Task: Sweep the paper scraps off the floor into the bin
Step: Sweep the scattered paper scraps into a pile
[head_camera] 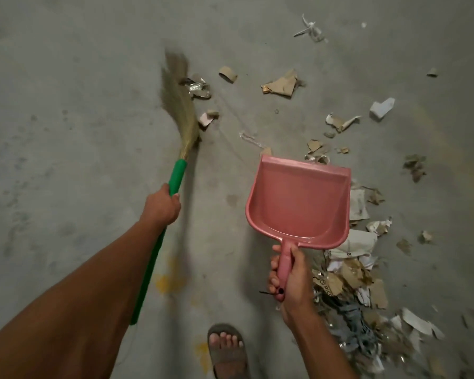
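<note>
Two hands are busy over a grey concrete floor (80, 132). The left hand (162, 205) has its fingers curled tight round the green handle of a broom (175, 105), whose straw head is blurred and lies far left of the dustpan (298, 203). The right hand (289, 274) wraps its fingers round the pink dustpan's handle; the pan looks empty, and whether it touches the floor cannot be told.

Paper scraps (350, 280) are piled thickest just right of the dustpan and below it, some tucked under its right edge, mixed with cardboard bits and grey string. More scraps lie beyond the pan's front lip, touching or nearly so. Further up, well apart from the pan, sit a torn brown piece (281, 86), a cardboard roll (227, 74) and a white folded scrap (382, 108). A crumpled foil wrapper (199, 88) and a small pinkish scrap (206, 119) lie right against the broom head. A sandalled foot (226, 348) stands below the dustpan, left of the pile.
</note>
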The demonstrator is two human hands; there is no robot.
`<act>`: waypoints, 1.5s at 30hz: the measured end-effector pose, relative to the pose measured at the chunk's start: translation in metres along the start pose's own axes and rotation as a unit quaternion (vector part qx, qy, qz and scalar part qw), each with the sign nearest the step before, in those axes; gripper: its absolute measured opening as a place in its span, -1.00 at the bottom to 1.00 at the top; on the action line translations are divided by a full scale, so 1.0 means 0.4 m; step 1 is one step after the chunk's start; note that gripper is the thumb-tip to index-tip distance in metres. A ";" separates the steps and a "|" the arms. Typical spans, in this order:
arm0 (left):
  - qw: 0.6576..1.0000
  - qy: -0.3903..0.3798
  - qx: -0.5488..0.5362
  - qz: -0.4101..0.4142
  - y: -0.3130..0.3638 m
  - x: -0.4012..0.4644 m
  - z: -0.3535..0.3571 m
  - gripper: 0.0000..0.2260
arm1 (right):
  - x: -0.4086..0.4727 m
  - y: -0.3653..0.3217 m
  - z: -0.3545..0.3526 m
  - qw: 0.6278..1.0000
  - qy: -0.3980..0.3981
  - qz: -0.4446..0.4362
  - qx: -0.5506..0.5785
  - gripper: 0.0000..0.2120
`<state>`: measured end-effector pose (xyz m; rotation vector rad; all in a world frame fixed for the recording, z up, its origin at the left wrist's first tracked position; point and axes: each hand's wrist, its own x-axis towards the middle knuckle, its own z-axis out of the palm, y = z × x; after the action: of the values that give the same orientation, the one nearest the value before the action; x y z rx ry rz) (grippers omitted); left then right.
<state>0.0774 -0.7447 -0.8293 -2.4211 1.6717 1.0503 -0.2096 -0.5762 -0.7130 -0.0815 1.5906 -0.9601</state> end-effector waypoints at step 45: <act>0.864 -0.083 0.253 0.428 -0.036 -0.662 0.149 -0.43 | -0.512 0.334 -0.378 0.918 0.285 -0.038 0.273 -0.64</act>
<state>0.0058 -0.4983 -0.7400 -1.2100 2.5890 0.6572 -0.2203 -0.2980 -0.6413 0.5785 1.7773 -1.5552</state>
